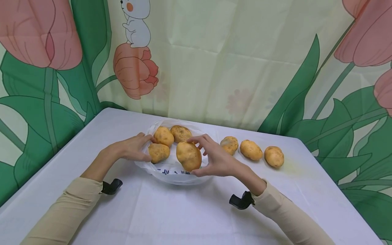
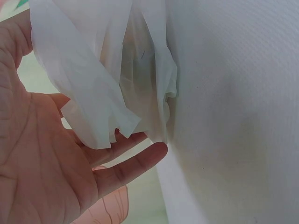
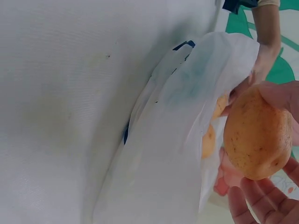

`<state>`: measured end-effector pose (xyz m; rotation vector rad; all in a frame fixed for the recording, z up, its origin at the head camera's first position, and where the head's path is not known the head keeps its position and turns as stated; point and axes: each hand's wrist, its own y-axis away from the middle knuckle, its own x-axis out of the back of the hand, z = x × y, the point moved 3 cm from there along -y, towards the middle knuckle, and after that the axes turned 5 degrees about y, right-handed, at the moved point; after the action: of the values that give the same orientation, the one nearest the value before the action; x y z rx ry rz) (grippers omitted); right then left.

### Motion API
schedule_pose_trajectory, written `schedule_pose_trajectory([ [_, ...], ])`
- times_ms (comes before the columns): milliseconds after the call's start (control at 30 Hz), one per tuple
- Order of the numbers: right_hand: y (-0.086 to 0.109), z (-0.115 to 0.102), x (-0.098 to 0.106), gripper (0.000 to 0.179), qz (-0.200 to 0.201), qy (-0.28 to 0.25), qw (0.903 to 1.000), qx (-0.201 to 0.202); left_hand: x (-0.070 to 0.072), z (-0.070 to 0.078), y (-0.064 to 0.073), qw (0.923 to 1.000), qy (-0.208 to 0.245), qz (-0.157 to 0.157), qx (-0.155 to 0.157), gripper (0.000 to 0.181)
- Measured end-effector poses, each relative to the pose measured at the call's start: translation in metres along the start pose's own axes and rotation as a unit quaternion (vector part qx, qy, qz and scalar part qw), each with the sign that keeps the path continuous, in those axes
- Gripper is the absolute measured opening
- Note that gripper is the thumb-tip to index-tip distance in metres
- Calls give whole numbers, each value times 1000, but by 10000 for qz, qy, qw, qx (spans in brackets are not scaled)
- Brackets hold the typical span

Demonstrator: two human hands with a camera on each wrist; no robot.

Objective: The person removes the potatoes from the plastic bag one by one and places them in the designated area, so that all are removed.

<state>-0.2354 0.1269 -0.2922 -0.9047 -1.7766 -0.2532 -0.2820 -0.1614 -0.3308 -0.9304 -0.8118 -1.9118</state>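
A white plastic bag (image 1: pixel 171 177) with blue print lies with its mouth spread. Inside sit three potatoes: one at the left (image 1: pixel 163 136), one at the back (image 1: pixel 181 133) and one at the front left (image 1: pixel 159 152). My right hand (image 1: pixel 221 159) holds another potato (image 1: pixel 188 156) above the bag's mouth, thumb low and fingers over its top. At the bag's left edge, my left hand (image 1: pixel 134 147) reaches over the rim, thumb and fingers spread near the potatoes. In the left wrist view, bag plastic (image 2: pixel 93 84) hides part of these fingers; the lower ones look straight.
On the white-covered table (image 1: pixel 171 214), three more potatoes lie in a row right of the bag: a near one (image 1: pixel 229 145), a middle one (image 1: pixel 251 150) and a far-right one (image 1: pixel 274 157). Behind the table hangs a flower-printed curtain (image 1: pixel 208 68).
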Motion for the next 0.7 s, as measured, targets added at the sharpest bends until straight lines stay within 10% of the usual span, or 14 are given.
schedule_pose_trajectory([
  [700,27,8,13,83,251,110,9987,-439,0,1,0,10000,-44,22,23,69],
])
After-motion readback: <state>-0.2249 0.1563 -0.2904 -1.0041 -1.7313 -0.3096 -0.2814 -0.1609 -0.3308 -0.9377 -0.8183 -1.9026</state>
